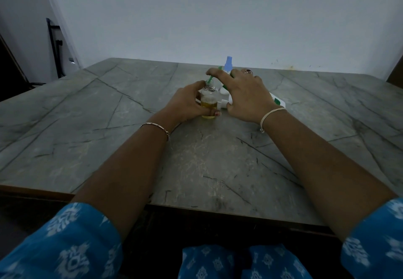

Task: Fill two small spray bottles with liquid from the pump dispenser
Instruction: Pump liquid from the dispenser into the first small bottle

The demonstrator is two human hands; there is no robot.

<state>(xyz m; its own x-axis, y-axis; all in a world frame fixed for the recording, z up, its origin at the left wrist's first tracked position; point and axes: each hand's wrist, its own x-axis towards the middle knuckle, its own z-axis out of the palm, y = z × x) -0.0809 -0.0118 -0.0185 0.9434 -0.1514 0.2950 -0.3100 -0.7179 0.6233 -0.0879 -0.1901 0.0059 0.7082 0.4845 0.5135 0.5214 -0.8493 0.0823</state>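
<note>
Two bottles on the table [130, 115], both centre frame, towards the far edge. The one being filled is the small clear bottle [209, 99]: upright, cap off, threaded neck bare, yellow liquid up to about half with foam on top. Left hand [187, 104] is wrapped round its body, thumb across the front near the base.

Right hand [246, 97] lies over the pump dispenser [278, 102], fingers stretched out fairly straight and pressing. Forefinger sits on the green spout [209, 79], whose tip is at the bottle mouth. Can't see how the thumb sits underneath.

Second bottle [228, 63], blue cap on, stands just behind the hands. A white spray top [222, 103] lies beside the open bottle.

Handling, my read: the bottle is light, thin plastic and top-heavy on a narrow base, so it tips easily. Hold it low on the body and don't squeeze. Spilled liquid would make it slippery. The narrow mouth leaves the spout little room for misalignment.
</note>
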